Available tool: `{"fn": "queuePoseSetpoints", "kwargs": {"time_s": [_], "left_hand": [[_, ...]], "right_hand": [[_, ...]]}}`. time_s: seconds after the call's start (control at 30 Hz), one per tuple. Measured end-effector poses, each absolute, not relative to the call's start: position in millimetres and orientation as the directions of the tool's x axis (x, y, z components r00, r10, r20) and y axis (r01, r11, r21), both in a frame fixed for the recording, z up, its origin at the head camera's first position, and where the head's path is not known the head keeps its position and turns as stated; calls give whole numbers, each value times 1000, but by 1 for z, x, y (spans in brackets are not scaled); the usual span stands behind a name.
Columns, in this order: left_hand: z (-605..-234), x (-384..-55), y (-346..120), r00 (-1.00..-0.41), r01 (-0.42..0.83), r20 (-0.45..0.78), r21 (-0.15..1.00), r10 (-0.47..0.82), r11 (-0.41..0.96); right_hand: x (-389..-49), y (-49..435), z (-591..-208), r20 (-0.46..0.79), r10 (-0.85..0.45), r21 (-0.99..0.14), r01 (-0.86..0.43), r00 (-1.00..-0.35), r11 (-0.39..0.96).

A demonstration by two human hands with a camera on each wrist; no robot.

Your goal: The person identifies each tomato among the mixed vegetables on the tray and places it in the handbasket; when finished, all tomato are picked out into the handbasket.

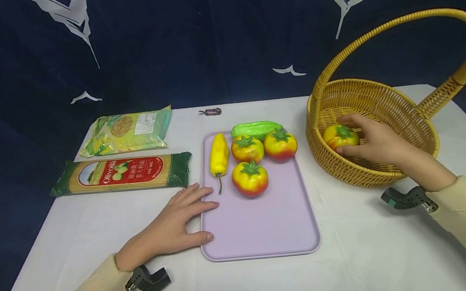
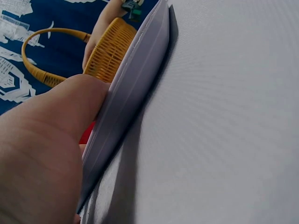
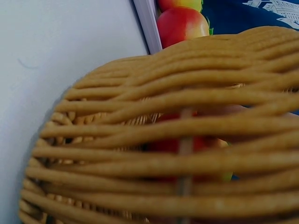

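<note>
My right hand point(image 1: 374, 141) reaches into the wicker basket point(image 1: 431, 139) and holds a yellow-red tomato point(image 1: 339, 136) between thumb and fingers, near the basket's left wall. In the right wrist view the woven wall point(image 3: 154, 186) hides most of that hand and tomato. With fingers spread, my left hand point(image 1: 176, 220) rests at the left edge of the lilac tray point(image 1: 264, 227); its thumb point(image 2: 88, 93) lies at the rim in the left wrist view. The tray bears three similar tomatoes point(image 1: 250, 179), a yellow pepper point(image 1: 218, 155) with a dark stem, and a green cucumber-like vegetable point(image 1: 256, 129).
Left of the tray lies a pack of spaghetti point(image 1: 123, 174), with a green-yellow bag point(image 1: 127, 133) behind it. A small dark wrapped sweet point(image 1: 211, 112) sits near the table's back edge. The basket's tall handle point(image 1: 396, 20) arches up at the right. A navy curtain point(image 1: 215, 31) hangs behind.
</note>
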State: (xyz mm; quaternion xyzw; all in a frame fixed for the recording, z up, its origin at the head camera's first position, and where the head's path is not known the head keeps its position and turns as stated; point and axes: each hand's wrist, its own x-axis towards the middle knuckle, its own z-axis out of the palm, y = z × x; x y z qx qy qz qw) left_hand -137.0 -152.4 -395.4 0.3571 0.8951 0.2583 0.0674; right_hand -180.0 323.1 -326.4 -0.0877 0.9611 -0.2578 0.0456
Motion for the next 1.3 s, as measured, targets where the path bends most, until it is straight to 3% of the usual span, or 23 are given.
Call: {"fn": "queuePoseSetpoints", "kwargs": {"time_s": [0.73,1.3], "left_hand": [[-393,-137,-152,-740,590,37,515,672,622],[-394,-138,-153,-736,596,49,519,675,613]], "right_hand": [[-180,321,-325,-45,-181,-481,-138,-982,866],[-175,318,-304,114,-201,-531,-230,-973,816]]}}
